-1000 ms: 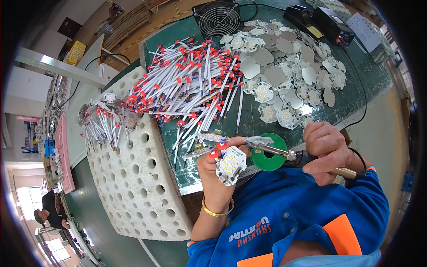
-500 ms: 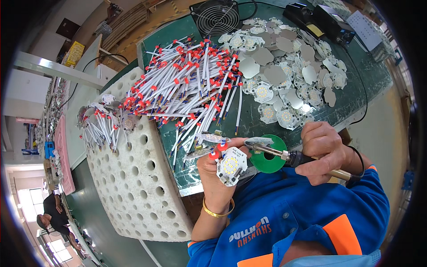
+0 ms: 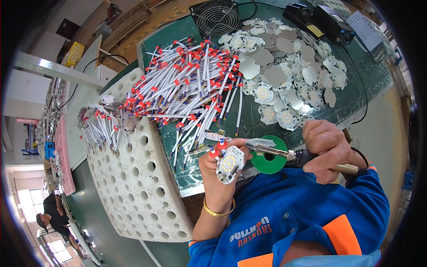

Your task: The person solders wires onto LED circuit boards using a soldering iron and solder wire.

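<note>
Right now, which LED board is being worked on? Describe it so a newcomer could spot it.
Start at the green mat with its heap of loose LED boards. Come to the near edge, beside the green solder spool. It is the white LED board held up in the left hand, the only one off the mat, at the soldering iron tip.

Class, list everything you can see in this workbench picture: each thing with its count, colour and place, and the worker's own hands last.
Wires: a large heap, white with red ends, on the green mat at centre.
Round boards: many, silvery white, spread on the mat to the right of the wires.
Finished pieces: a small cluster, boards with white wires, on the perforated tray.
Perforated tray: one, white, left of the mat.
Fan: one, black, top edge.
Black units: two, top right.
Green reel: one, near edge of the mat.
Other person: one, dark top, far lower left.
Left hand: holds a small board.
Right hand: grips a soldering iron.
</note>
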`<state>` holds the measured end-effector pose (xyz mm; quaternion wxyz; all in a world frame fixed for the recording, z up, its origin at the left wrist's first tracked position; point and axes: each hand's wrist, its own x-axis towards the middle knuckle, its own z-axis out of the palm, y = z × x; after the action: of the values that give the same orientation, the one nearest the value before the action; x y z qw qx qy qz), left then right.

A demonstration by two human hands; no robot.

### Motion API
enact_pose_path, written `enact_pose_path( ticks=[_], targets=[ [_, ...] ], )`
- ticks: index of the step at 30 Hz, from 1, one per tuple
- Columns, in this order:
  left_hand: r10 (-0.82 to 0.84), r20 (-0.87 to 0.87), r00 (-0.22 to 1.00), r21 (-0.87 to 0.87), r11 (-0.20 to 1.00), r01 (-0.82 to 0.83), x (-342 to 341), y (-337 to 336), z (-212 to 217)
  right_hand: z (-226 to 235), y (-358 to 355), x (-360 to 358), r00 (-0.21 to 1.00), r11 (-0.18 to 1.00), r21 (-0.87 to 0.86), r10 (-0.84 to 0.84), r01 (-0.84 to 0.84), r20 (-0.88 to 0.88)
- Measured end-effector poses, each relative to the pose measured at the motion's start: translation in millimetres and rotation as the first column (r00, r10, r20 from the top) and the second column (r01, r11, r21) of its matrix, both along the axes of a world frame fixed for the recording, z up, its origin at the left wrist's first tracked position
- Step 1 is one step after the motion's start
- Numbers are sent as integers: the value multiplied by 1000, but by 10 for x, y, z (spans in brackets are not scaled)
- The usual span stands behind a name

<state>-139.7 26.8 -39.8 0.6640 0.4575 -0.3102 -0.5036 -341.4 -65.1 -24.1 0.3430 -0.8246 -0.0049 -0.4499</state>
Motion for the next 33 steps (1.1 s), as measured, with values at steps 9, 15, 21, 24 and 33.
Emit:
enact_pose_path(
  ticks=[9,15,21,24,33],
  targets=[
    [34,42,999,21,999,-35,11,21,6,57,18,10,999,997,-79,16,-20,-45],
    [31,81,996,36,999,-34,15,20,12,50,15,-12,996,991,-137,-17,4,-93],
    [30,51,998,29,999,-31,18,10,0,52,-33,44,996,955,-297,-33,8,-80],
    [39,52,998,34,999,-41,17,-12,-18,26,-30,40,994,940,-339,-64,30,-91],
    [-2,-48,999,125,992,8,72,-34,-69,-8,-13,52,999,993,-107,-51,51,-5]
  ],
)
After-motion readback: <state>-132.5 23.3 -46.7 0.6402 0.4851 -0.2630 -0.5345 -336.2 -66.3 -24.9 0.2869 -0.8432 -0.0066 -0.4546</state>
